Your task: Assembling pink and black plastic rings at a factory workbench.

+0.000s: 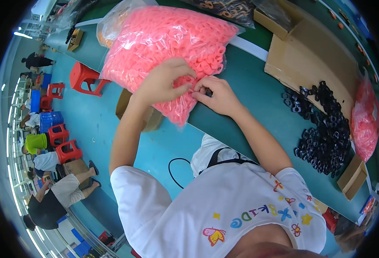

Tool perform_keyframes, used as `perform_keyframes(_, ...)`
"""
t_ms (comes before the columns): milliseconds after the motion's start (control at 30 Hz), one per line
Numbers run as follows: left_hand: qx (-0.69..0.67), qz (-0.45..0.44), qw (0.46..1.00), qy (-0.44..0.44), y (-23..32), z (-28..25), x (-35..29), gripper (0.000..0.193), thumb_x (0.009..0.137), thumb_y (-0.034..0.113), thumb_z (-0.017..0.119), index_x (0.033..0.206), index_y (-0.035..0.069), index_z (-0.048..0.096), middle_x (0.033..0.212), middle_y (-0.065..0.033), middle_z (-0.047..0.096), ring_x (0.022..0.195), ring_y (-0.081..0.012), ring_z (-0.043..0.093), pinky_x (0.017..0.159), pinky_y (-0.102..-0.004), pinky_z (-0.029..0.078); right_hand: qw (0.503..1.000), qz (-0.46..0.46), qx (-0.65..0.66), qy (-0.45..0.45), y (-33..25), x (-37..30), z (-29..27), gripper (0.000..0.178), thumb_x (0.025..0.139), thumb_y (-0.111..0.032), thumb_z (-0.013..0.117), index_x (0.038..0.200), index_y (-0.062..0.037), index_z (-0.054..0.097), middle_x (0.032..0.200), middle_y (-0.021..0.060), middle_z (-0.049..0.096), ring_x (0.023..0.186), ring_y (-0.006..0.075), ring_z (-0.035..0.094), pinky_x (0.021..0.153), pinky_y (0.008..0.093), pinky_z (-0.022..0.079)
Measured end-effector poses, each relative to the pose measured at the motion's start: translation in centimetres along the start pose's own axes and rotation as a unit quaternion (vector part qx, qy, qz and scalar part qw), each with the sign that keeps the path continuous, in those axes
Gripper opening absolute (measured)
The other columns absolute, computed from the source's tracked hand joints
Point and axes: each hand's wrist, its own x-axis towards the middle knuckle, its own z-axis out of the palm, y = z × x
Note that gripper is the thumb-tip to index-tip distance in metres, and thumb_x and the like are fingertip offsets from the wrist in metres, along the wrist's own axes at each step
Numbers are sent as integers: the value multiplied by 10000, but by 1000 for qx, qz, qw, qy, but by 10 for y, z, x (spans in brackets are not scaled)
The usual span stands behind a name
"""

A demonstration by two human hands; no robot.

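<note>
A big clear plastic bag [155,38] packed with small pink plastic rings lies on the green table, its near corner hanging past the edge. My left hand [165,81] rests on the bag's near side, fingers and thumb curled in around its film, with pink rings showing between them. Close beside it, my right hand [218,95] pinches the bag's right edge between thumb and fingertips. Something small and dark shows inside the curl of the right hand; I cannot tell what it is. Loose pink rings [206,64] press against the film just above the fingers.
Black ring-like parts [325,137] lie heaped on the table at right, by a flattened cardboard box [314,56]. A smaller pink bag [365,118] and a small open carton [353,177] sit beyond. Below the table edge is a cardboard box [154,121]. Red stools [84,79] stand left.
</note>
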Motion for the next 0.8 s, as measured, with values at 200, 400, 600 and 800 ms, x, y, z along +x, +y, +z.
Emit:
perform_keyframes(200,73,4,995,-64,10,7,-10,104,874,128,709,958,68,712,958,-95,635,942,-314,593,830,-435,514,1000,-18,8,16,-5,-2,-2,128,897,-111,791,953,-33,707,824,81,674,755,183,624,712,325,506)
perform_keyframes(400,90,-27,994,58,14,35,-21,18,892,99,678,877,94,688,891,-73,628,847,-297,560,752,-433,426,999,6,43,29,-7,-5,2,137,927,-117,762,979,-19,682,866,91,682,787,191,652,740,326,521)
perform_keyframes(600,130,-75,981,120,6,49,-15,23,887,94,681,866,92,690,826,-58,634,817,-288,569,721,-425,374,996,-84,-13,1,0,-15,2,120,927,-103,742,963,-19,665,894,114,675,833,264,650,772,365,524)
perform_keyframes(800,117,-95,977,153,4,52,-15,40,927,65,658,917,49,694,840,-117,647,824,-330,585,747,-437,414,988,-141,-54,-33,-4,-22,-6,98,916,-81,732,948,-18,664,919,119,673,894,320,637,798,410,522)
